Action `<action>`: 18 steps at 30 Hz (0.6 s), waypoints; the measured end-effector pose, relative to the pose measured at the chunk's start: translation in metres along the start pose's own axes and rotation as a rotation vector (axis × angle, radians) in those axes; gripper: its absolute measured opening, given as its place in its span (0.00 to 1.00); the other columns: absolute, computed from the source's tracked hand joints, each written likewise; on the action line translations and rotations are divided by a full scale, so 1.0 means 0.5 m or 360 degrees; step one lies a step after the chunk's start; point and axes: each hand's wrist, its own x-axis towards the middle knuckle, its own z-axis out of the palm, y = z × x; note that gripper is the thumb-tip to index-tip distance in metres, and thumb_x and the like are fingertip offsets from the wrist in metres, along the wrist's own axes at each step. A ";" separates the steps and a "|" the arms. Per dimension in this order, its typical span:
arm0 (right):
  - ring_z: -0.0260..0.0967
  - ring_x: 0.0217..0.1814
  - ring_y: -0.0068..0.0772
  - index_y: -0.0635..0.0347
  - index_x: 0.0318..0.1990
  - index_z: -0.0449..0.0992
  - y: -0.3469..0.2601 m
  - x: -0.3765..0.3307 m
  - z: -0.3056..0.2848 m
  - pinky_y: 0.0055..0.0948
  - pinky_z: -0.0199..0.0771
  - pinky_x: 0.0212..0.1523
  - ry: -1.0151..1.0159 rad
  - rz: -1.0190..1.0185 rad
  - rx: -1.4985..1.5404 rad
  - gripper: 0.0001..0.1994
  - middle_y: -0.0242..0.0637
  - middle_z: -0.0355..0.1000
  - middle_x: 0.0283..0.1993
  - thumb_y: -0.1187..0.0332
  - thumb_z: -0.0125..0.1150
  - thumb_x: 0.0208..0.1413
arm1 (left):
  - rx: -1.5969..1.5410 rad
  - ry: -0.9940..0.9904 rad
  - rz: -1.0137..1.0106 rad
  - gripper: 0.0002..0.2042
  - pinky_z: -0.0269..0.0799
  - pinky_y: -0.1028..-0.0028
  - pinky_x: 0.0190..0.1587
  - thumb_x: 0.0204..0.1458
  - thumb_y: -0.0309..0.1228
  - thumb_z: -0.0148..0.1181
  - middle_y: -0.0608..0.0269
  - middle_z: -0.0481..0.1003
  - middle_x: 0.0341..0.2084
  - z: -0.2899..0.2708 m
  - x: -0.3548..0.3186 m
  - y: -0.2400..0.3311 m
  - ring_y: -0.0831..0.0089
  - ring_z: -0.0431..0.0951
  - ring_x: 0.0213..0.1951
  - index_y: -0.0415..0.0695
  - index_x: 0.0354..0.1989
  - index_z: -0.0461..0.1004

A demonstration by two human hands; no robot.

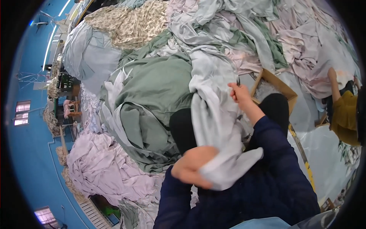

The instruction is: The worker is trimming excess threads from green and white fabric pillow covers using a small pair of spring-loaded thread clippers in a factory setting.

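Across the wearer's lap, as the head camera relayed it to me, a pale grey cloth [207, 103] ran down from the heap ahead, passed between the knees and finished in a loose, flared end near the waist. I had the left hand [194, 166] low over the lap, its fingers curled round the near part of that cloth (it was blurred, so I could not make out each finger). The right hand [241, 93] was farther forward, beside the cloth's right edge, fingers closed narrowly around a small dark tool [238, 81] that pointed away from the body; I could not tell its exact kind. To the right of that hand, a brown open-topped box [280, 82] stood by the right knee [276, 105] with crumpled pale material inside. Left of the pale cloth, I saw a bulky sage-green cloth [156, 80] piled against the left knee [183, 128], and nearer the wearer a wrinkled lilac heap [103, 164]. A beige patterned cloth [131, 24] was spread at the far side. Pinkish cloth [305, 57] lay at the far right, near a co-worker in a mustard top [345, 114]. Along the left rim, I picked out a blue wall [30, 160] with a small window [22, 113].
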 end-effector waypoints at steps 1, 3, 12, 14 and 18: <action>0.59 0.15 0.15 0.58 0.40 0.77 -0.023 0.024 0.000 0.19 0.53 0.13 -0.0012 0.0011 0.0000 0.13 0.29 0.71 0.23 0.58 0.60 0.59 | -0.0845 0.0923 -0.0282 0.10 0.71 0.61 0.44 0.53 0.33 0.60 0.50 0.78 0.30 0.045 0.036 -0.016 0.53 0.79 0.37 0.37 0.33 0.77; 0.63 0.19 0.15 0.58 0.42 0.78 -0.069 0.080 0.007 0.18 0.57 0.17 0.0019 -0.0301 -0.0117 0.12 0.29 0.72 0.24 0.61 0.56 0.61 | -0.0364 0.0657 -0.0670 0.13 0.66 0.62 0.30 0.53 0.35 0.60 0.54 0.70 0.20 -0.002 0.066 -0.103 0.52 0.73 0.26 0.39 0.24 0.71; 0.74 0.43 0.42 0.54 0.51 0.75 -0.153 0.565 0.065 0.35 0.73 0.44 0.0275 -0.1596 -0.1501 0.16 0.38 0.75 0.45 0.74 0.56 0.53 | 0.0516 0.0311 -0.2086 0.15 0.69 0.66 0.32 0.48 0.39 0.63 0.61 0.72 0.25 -0.059 -0.062 -0.361 0.63 0.75 0.31 0.41 0.37 0.74; 0.72 0.47 0.46 0.53 0.52 0.75 -0.164 0.648 0.136 0.38 0.72 0.46 0.0195 -0.1591 -0.1516 0.18 0.38 0.73 0.49 0.75 0.56 0.52 | 0.1010 0.0555 -0.1791 0.23 0.67 0.72 0.31 0.45 0.42 0.65 0.62 0.72 0.27 -0.060 -0.076 -0.372 0.68 0.74 0.31 0.38 0.45 0.74; 0.70 0.51 0.49 0.50 0.53 0.73 -0.178 0.752 0.208 0.42 0.71 0.49 0.0186 -0.1606 -0.1731 0.21 0.37 0.69 0.56 0.77 0.56 0.49 | 0.0960 0.0404 -0.1886 0.30 0.66 0.75 0.32 0.43 0.43 0.66 0.61 0.72 0.29 -0.125 -0.101 -0.345 0.71 0.72 0.31 0.37 0.53 0.72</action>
